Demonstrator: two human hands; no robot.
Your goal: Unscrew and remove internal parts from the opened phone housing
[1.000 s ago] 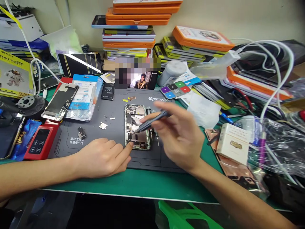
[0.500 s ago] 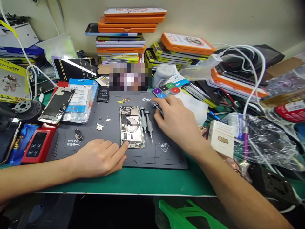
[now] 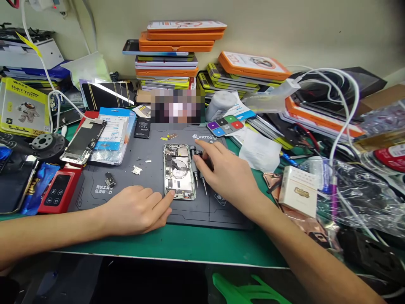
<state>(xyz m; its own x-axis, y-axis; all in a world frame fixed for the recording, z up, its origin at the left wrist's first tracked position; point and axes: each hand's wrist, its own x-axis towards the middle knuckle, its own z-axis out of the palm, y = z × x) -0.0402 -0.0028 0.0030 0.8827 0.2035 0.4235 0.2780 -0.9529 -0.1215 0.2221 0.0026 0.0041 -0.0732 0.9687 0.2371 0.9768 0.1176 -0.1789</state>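
The right hand (image 3: 228, 171) has come left from the mat's far edge, and its fingertips (image 3: 198, 155) now rest on the heads of the two screwdrivers (image 3: 196, 179) lying just right of the opened phone (image 3: 179, 171). I cannot tell whether it grips one. The left hand (image 3: 136, 209) has stayed put, lying loosely curled and holding nothing, with its forefinger on the phone's near left corner. The phone lies mid-mat (image 3: 142, 173). A small white box (image 3: 297, 191) stands to the right.

Bright, even overhead light; soft shadows, glare on a dark screen (image 3: 106, 93), edges bowed.
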